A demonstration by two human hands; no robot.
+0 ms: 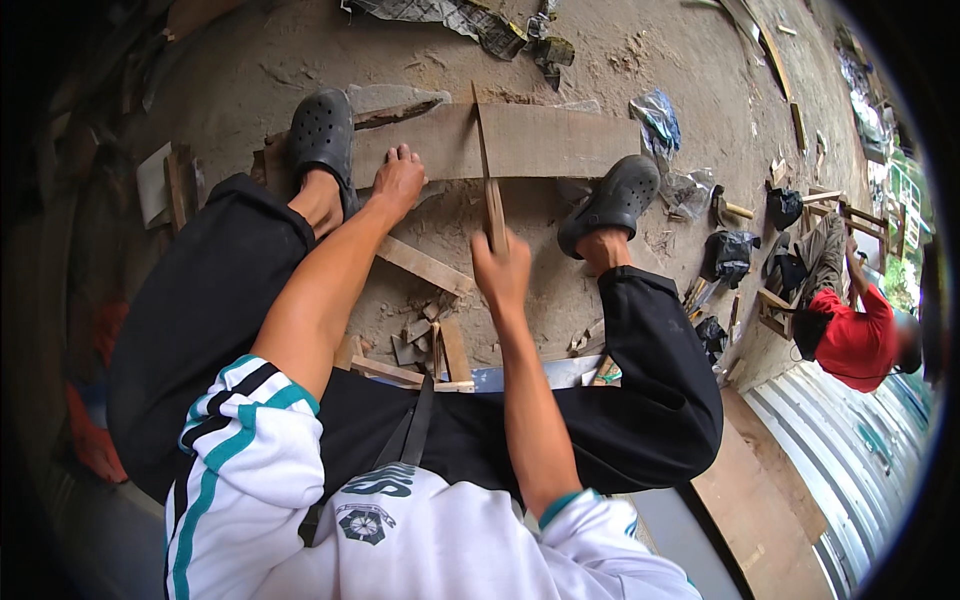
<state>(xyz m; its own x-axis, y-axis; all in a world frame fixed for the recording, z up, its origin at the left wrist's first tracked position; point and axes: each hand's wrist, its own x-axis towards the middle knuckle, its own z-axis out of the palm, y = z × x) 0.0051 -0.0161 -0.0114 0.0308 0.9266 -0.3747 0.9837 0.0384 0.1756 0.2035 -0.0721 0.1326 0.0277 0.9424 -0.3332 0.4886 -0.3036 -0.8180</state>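
Observation:
A long wooden board (pixel 560 142) lies across the ground in front of me, beneath my two dark clogs. My left hand (pixel 399 181) presses on the board's near edge, its fingers laid over the top face. In my right hand (pixel 502 268) is the wooden handle of a handsaw (pixel 495 213), with the fingers wrapped round it. The saw's narrow blade runs away from me across the board, seen edge-on, to the right of my left hand. How deep the blade sits in the wood I cannot tell.
Wood offcuts (pixel 430 266) lie between my legs. A hammer (pixel 735 209), plastic bags (pixel 688 192) and black bundles (pixel 730 256) are on the ground to the right. Farther right, a person in a red shirt (pixel 855 340) sits by a wooden frame. Corrugated metal sheets (pixel 840 430) stand below.

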